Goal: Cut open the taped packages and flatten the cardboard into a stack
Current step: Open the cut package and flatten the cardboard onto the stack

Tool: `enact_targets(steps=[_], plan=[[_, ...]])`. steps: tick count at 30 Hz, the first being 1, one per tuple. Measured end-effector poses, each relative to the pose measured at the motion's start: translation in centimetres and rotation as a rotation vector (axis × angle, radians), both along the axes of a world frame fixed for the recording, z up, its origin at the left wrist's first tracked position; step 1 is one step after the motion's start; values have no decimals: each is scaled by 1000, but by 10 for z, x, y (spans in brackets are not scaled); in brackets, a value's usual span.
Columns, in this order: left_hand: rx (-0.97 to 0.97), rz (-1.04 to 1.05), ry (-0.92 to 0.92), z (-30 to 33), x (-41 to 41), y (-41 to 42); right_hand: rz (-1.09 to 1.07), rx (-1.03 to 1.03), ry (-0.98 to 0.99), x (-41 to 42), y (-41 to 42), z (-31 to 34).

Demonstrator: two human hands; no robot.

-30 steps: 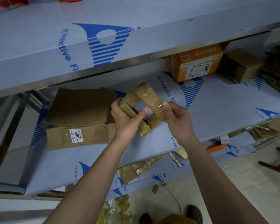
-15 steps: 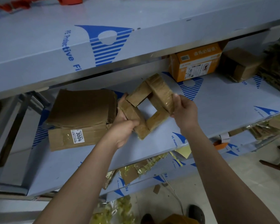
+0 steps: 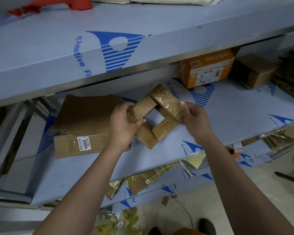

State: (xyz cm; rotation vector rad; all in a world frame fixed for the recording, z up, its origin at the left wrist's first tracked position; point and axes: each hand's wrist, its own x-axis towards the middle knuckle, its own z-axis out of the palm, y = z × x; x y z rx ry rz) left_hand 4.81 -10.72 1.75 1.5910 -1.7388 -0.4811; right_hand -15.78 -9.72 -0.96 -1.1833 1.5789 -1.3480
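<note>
While the blue-filmed shelf [image 3: 227,119] carries a pile of flattened cardboard [image 3: 85,122] at its left, an opened box [image 3: 157,116], taped and pulled into a square tube, is held above the shelf beside that pile. Left hand [image 3: 124,126] grips its left wall; right hand [image 3: 193,119] pinches its right corner, seemingly by the tape.

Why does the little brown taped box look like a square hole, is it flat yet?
Not flat: the brown taped cardboard box is an open tube; blue shelf shows through.
</note>
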Motion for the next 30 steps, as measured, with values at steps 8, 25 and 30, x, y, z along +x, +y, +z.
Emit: enact_targets(steps=[8, 25, 30], plan=[[-53, 105, -327, 4, -10, 1, 30, -40, 14, 4, 8, -2], [-265, -57, -236, -2, -3, 16, -441, -229, 82, 18, 20, -13], [-217, -211, -663, 16, -5, 16, -416, -290, 30, 23, 23, -14]])
